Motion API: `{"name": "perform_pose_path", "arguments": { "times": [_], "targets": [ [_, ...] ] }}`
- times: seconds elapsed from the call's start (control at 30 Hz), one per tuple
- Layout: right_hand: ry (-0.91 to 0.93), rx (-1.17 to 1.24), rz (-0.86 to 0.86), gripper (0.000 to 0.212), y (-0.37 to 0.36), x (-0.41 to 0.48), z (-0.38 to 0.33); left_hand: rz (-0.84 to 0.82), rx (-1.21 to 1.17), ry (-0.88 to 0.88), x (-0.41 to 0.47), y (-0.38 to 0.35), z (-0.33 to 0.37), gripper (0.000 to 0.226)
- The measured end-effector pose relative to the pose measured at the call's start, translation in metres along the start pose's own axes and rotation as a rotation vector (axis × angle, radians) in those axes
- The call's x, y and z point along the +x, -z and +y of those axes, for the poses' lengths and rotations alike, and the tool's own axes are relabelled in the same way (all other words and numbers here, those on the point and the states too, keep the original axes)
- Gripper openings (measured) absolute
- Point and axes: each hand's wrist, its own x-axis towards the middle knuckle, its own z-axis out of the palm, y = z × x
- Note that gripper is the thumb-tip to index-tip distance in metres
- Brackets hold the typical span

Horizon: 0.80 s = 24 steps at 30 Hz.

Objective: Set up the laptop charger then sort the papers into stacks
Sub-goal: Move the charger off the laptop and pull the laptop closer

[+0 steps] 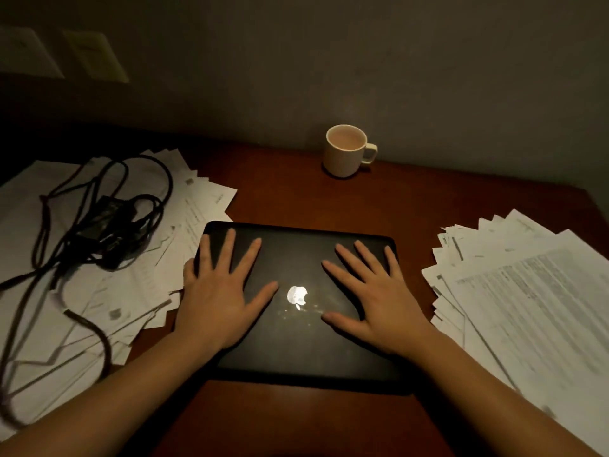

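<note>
- Head view: left hand (219,301) and right hand (379,298) flat, fingers spread, on closed laptop (303,341).
- Charger (105,222) tangled on left papers (138,285).
- Mug (346,151) at counter (296,199) rear.

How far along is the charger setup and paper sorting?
Done: nothing visible yet.
In hand: the left hand and right hand lie flat on the closed laptop.
Left: the charger sits tangled on the left paper pile, with no cable reaching the laptop. That pile and the right paper pile are both loosely fanned, not sorted into stacks.
</note>
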Motion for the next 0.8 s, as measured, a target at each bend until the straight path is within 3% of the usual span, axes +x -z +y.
{"name": "perform_pose_path", "arguments": {
  "times": [0.27, 0.4, 0.63, 0.8],
  "targets": [
    [-0.122, 0.002, 0.001, 0.093, -0.009, -0.009, -0.009, 0.011, -0.011, -0.095, 0.004, -0.004, -0.003, 0.084],
    [-0.203, 0.033, 0.007, 0.095, -0.017, -0.044, -0.033, 0.000, -0.041, -0.171, -0.036, -0.007, -0.016, 0.084],
    [-0.198, -0.067, 0.029, 0.103, -0.039, -0.104, -0.049, 0.033, -0.043, -0.341, -0.083, -0.026, -0.030, 0.122],
    [-0.235, -0.066, 0.034, 0.101, -0.043, -0.102, -0.032, 0.005, -0.066, -0.379, -0.063, -0.036, -0.016, 0.125]
  ]
}}
